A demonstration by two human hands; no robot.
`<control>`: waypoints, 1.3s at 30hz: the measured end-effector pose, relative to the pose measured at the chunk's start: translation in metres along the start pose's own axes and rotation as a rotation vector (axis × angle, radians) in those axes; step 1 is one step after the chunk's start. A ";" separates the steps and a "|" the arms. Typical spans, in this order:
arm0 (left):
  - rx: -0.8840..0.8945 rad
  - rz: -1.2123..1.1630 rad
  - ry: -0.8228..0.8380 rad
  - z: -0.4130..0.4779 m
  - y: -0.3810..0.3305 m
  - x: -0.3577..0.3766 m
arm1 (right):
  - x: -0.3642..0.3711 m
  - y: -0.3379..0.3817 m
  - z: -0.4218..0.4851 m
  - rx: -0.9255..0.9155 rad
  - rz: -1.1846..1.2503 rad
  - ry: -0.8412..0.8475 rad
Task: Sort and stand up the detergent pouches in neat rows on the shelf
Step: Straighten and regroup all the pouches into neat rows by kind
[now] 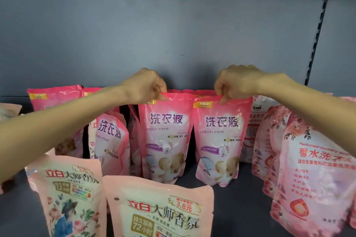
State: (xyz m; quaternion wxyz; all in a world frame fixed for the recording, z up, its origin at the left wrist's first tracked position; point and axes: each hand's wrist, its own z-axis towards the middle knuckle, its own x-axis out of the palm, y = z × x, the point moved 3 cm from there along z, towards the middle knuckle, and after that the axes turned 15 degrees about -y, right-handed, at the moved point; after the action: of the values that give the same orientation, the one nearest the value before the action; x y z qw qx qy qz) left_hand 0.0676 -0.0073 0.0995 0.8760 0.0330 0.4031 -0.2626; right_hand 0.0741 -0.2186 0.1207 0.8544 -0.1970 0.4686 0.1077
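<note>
From the head camera: the left hand (146, 84) pinches the top edge of one bright pink pouch (165, 136), fingers curled over the seal; the right hand (237, 82) pinches the top of its twin pouch (219, 140) just beside it; the two hands are apart, each clamped on its own pouch. Both pouches hang upright, faces forward, in the middle of the dark shelf (246, 198), before the grey back panel (173, 25) (whether their bases rest on the shelf I cannot tell). A similar pouch (111, 140) leans to their left; two pale pink pouches (71, 198) (159, 211) stand nearest the camera; rose-printed pouches (316, 179) crowd the right side.
</note>
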 end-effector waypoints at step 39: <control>-0.035 0.750 -0.080 -0.160 0.018 -0.114 | 0.026 0.060 -0.089 -0.211 0.143 -0.232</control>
State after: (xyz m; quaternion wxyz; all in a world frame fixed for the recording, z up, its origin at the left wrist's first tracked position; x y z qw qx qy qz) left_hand -0.0948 0.1011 0.0721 0.9267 0.1533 0.3330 0.0824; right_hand -0.0011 -0.2038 0.0421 0.8675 -0.2381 0.3655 0.2390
